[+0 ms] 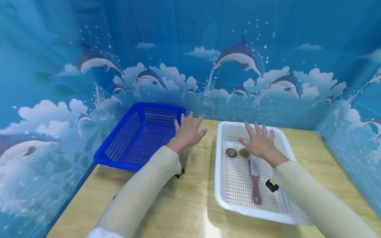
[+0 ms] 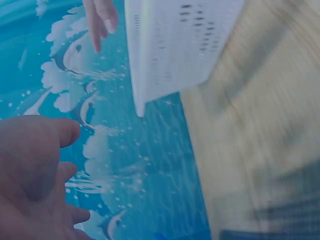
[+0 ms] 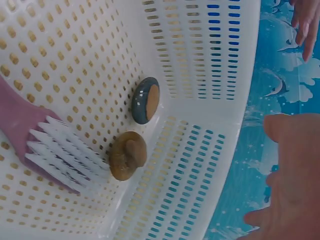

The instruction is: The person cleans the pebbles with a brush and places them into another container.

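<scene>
Fingers spread and holding nothing, my left hand point(image 1: 188, 132) hovers at the right side of a blue plastic basket point(image 1: 111, 158). My right hand point(image 1: 260, 142), also with straight, spread fingers, is above a white perforated basket point(image 1: 220, 185). Inside the white basket lies a brush point(image 1: 255, 181) with a mauve handle and white bristles. Beyond its bristles are a brown, rounded, shell-like piece point(image 3: 127, 156) and a dark-rimmed round piece point(image 3: 145, 101) with a tan face. Neither hand touches these items.
Both baskets stand on a wood-grain table point(image 1: 193, 195), the blue one left and the white one right. A blue dolphin-print curtain point(image 1: 178, 49) hangs behind and at both sides. Small black devices sit by the left sleeve point(image 1: 163, 162) and right sleeve point(image 1: 293, 177).
</scene>
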`<move>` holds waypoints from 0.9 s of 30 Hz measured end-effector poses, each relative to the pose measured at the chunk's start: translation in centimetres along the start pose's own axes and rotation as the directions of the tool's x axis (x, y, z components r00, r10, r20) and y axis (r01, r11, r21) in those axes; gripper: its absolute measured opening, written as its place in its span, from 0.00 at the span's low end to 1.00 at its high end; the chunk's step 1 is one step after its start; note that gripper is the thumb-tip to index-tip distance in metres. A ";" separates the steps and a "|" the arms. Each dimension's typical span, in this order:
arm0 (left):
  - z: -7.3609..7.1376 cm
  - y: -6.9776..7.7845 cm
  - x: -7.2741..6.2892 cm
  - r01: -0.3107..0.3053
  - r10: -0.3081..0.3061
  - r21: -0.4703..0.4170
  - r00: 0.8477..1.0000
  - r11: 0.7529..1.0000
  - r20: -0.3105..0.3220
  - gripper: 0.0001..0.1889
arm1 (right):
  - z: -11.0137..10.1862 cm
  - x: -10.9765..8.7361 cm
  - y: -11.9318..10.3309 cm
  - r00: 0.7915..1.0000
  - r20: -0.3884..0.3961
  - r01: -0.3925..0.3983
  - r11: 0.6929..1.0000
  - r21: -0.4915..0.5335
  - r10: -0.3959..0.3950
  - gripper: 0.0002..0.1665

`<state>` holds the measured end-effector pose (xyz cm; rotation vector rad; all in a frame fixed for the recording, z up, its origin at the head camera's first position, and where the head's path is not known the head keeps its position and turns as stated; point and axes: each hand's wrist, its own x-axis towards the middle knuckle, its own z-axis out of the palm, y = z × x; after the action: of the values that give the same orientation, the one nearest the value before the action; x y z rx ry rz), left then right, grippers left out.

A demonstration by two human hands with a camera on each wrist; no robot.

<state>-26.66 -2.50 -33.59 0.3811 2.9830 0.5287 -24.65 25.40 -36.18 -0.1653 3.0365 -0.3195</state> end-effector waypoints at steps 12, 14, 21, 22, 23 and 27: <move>-0.1 4.4 1.0 -0.054 0.051 0.122 0.998 0.991 0.027 0.33 | -0.4 -0.7 -0.2 0.995 0.101 -0.012 1.000 -0.020 0.014 0.53; -0.1 4.9 1.0 -0.069 0.067 0.061 0.997 0.996 0.044 0.34 | -0.4 -0.9 -0.2 0.993 0.119 -0.024 1.000 -0.018 0.026 0.53; -0.7 7.0 1.2 -0.105 0.137 -0.276 0.986 0.955 0.099 0.36 | -0.4 -0.9 0.2 0.955 0.285 -0.078 0.997 -0.018 0.079 0.61; -0.8 7.3 1.1 -0.107 0.145 -0.303 0.984 0.947 0.106 0.37 | -0.4 -0.9 0.3 0.949 0.303 -0.081 0.996 -0.026 0.085 0.61; -0.8 7.6 1.2 -0.110 0.152 -0.318 0.982 0.942 0.112 0.37 | -0.4 -0.9 0.3 0.944 0.317 -0.081 0.996 -0.038 0.089 0.61; -0.6 8.3 1.6 -0.139 0.198 -0.365 0.972 0.921 0.129 0.39 | -0.3 -1.0 0.6 0.931 0.353 -0.078 0.995 -0.069 0.097 0.58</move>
<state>-26.40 5.29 -30.18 0.6158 2.6362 0.9812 -23.77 26.16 -35.94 -0.0796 2.6828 -0.1772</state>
